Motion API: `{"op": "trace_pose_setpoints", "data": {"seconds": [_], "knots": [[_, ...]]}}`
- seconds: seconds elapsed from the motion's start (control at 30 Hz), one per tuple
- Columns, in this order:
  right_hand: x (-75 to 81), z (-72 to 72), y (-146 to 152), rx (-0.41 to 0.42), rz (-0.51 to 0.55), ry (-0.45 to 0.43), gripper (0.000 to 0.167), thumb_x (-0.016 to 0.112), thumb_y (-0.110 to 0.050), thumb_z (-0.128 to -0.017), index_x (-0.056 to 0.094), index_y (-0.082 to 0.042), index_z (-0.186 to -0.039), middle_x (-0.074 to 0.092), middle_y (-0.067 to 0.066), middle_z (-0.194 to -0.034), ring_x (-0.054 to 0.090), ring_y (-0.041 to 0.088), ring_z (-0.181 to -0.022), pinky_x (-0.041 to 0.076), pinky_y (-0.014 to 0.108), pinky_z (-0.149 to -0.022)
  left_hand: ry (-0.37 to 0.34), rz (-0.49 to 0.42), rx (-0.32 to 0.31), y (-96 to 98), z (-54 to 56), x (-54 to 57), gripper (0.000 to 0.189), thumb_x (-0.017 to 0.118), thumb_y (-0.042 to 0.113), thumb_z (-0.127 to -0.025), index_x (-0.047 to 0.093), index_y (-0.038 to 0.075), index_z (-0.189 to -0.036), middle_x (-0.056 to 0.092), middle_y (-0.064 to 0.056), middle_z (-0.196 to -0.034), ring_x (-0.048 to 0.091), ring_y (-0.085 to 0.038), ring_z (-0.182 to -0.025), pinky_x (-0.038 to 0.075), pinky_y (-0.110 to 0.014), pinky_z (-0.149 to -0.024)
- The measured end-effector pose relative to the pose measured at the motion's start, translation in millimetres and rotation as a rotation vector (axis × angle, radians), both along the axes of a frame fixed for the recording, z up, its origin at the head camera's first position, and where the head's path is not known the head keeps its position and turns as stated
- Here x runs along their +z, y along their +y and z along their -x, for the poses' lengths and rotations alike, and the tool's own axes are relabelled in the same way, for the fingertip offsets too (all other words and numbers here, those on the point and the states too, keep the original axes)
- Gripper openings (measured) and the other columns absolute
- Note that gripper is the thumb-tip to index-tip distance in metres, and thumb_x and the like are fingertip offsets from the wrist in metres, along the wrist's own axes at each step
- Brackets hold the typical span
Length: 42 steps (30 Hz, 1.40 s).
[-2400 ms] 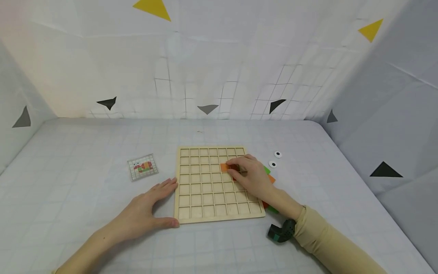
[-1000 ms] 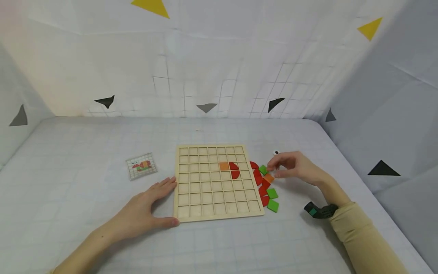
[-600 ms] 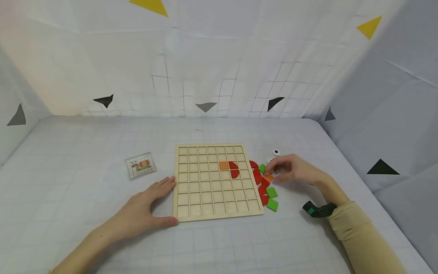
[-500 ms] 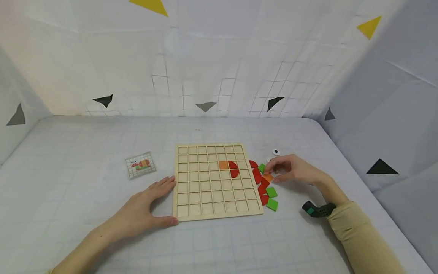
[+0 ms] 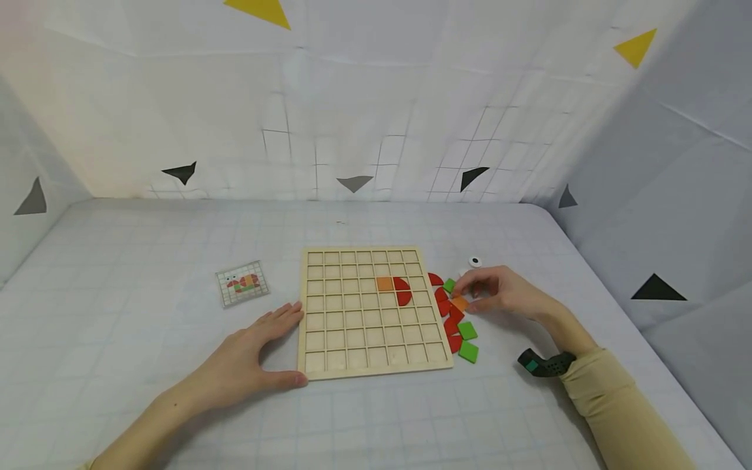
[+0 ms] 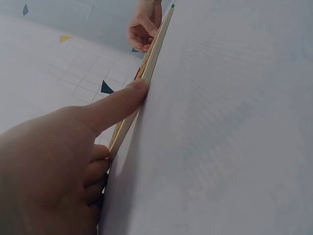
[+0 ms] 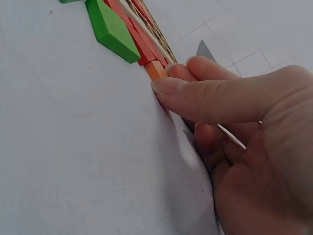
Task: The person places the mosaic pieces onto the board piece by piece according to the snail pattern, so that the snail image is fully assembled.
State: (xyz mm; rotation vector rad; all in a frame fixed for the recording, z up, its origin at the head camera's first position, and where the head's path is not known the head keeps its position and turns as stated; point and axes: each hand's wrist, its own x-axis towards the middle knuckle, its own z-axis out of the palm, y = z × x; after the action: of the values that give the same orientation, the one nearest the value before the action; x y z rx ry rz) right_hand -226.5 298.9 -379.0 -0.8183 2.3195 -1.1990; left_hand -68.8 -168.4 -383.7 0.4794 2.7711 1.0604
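My left hand [image 5: 243, 361] rests against the left edge of a wooden grid board [image 5: 352, 375], fingers extended, with the thumb at the near corner. In the left wrist view that thumb lies along the board's side. To the right of the board, my right hand [image 5: 506, 292] pinches an orange square tile [image 5: 459, 304] between thumb and fingertips; the right wrist view shows the same orange tile [image 7: 156, 71] at the thumb tip. On the board sit another orange square [image 5: 384, 284] and two red quarter-round tiles [image 5: 403, 297], stacked into a half circle.
Several red tiles [image 5: 451, 326] lie along the board's right edge, with green squares [image 5: 468, 352] beside them. Behind my right hand is a white eye disc [image 5: 475, 262]; another is mostly hidden. A pattern card [image 5: 242, 284] lies left of the board.
My right hand has left the board, uncovering the red tiles there, and moved right to the loose pieces, where its fingers closed on the orange square. My left hand has stayed at the board's edge.
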Motion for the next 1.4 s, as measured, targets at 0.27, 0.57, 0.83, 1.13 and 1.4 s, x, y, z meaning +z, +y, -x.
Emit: {"op": "trace_pose_setpoints", "data": {"seconds": [0.27,0.57,0.83,1.13,1.4], "knots": [[1.0,-1.6,-2,-0.004,-0.002,0.019,0.031,0.076,-0.003,-0.085,0.074,-0.014,-0.113,0.072,0.006,-0.111,0.058,0.021,-0.095,0.051,0.025,-0.082,-0.004,0.001,0.005,0.1,-0.2,0.5,0.098,0.076,0.069,-0.073,0.041,0.026,-0.154,0.033,0.007,-0.162,0.031,-0.035,-0.149,0.029,-0.066,-0.113],[-1.5,-1.5,-10,-0.039,-0.007,0.08,0.026,0.079,-0.005,-0.083,0.075,-0.016,-0.106,0.072,0.004,-0.103,0.059,0.021,-0.089,0.05,0.025,-0.074,-0.011,0.006,0.008,-1.4,-0.8,1.8,0.098,0.075,0.07,-0.072,0.04,0.027,-0.154,0.033,0.007,-0.162,0.03,-0.035,-0.149,0.029,-0.067,-0.113],[0.6,-5.2,-16,-0.019,-0.031,0.203,0.028,0.08,-0.004,-0.083,0.073,-0.015,-0.108,0.07,0.0,-0.099,0.058,0.016,-0.086,0.05,0.023,-0.075,-0.016,-0.006,0.002,-1.1,-1.0,2.4,0.099,0.075,0.069,-0.072,0.042,0.024,-0.154,0.033,0.006,-0.162,0.03,-0.034,-0.149,0.028,-0.067,-0.113],[-1.9,-17.7,-21,0.068,-0.034,0.527,0.037,0.081,-0.003,-0.081,0.068,-0.01,-0.115,0.069,-0.002,-0.105,0.059,0.011,-0.091,0.048,0.022,-0.079,-0.017,-0.009,0.007,1.2,-1.3,1.5,0.099,0.077,0.067,-0.073,0.041,0.024,-0.154,0.033,0.007,-0.162,0.029,-0.034,-0.15,0.027,-0.067,-0.114],[4.9,-32.0,-31,0.063,-0.052,0.775,0.04,0.084,0.001,-0.075,0.067,-0.004,-0.111,0.069,0.0,-0.101,0.061,0.014,-0.096,0.053,0.03,-0.086,-0.012,-0.002,-0.001,1.5,-0.8,2.1,0.098,0.077,0.067,-0.073,0.042,0.022,-0.153,0.034,0.009,-0.161,0.029,-0.033,-0.15,0.027,-0.067,-0.114]]}}
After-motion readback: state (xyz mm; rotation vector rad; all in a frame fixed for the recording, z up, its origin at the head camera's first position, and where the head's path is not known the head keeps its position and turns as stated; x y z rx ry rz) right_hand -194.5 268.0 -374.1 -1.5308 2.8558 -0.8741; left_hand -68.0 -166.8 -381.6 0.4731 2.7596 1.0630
